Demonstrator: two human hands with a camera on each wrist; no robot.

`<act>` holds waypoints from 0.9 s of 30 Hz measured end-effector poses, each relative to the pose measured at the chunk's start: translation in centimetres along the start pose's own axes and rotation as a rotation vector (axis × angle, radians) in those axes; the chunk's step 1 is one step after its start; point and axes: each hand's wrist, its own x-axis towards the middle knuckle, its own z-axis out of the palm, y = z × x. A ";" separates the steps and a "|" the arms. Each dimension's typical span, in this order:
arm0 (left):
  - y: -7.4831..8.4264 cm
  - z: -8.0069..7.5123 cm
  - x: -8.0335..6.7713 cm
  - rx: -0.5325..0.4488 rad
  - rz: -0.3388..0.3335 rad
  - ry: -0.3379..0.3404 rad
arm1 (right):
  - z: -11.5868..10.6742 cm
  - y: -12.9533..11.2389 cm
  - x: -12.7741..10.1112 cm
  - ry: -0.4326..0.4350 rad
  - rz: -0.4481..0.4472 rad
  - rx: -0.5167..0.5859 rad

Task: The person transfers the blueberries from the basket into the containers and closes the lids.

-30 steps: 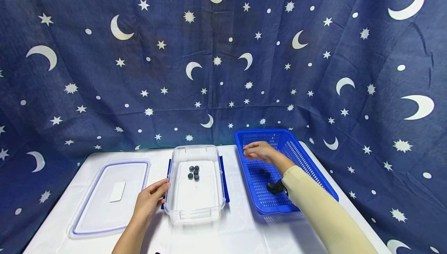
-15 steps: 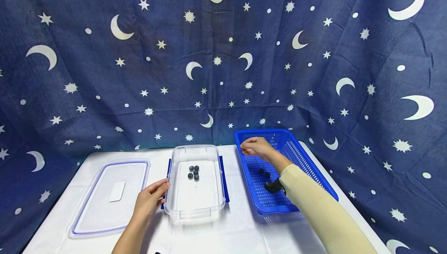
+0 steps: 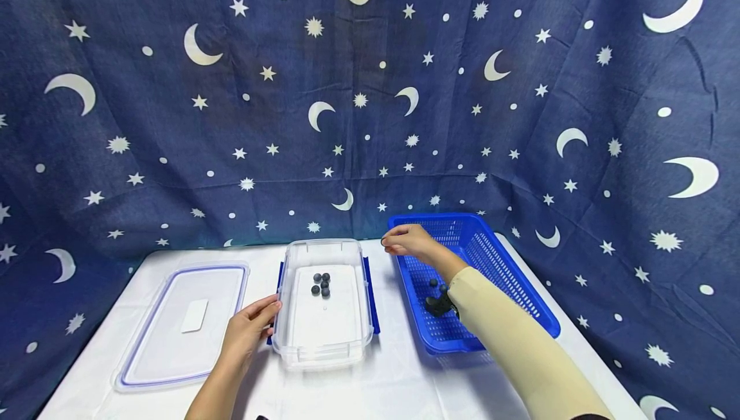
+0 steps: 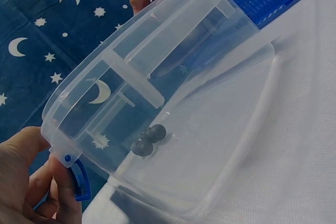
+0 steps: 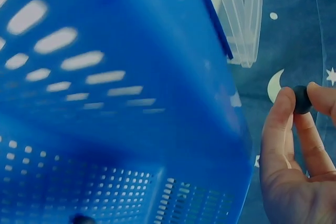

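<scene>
one ball (image 5: pixel 302 99) sat pinched in the right hand (image 3: pixel 406 241) mid-carry from basket (image 3: pixel 509 279); next, release over the box (image 3: pixel 324 336), which the left hand (image 3: pixel 250 330) gripped.

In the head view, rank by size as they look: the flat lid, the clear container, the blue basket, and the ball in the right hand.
1. Blue basket and flat lid: too alike to rank.
2. Clear container, somewhat smaller.
3. Ball pinched by the right hand: by far the smallest.
</scene>
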 end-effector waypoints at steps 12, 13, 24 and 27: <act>0.2 0.1 0.1 -0.005 0.009 0.006 | 2.9 -0.6 1.0 -0.009 0.011 0.021; 0.2 0.1 0.1 -0.007 0.009 0.007 | 3.1 -0.6 1.1 -0.005 0.016 0.023; 0.1 0.0 0.1 -0.005 0.006 0.005 | 5.8 -0.9 1.7 -0.021 0.024 0.020; 0.0 0.0 0.1 -0.003 0.003 0.001 | 6.5 -0.9 1.8 -0.034 0.025 -0.005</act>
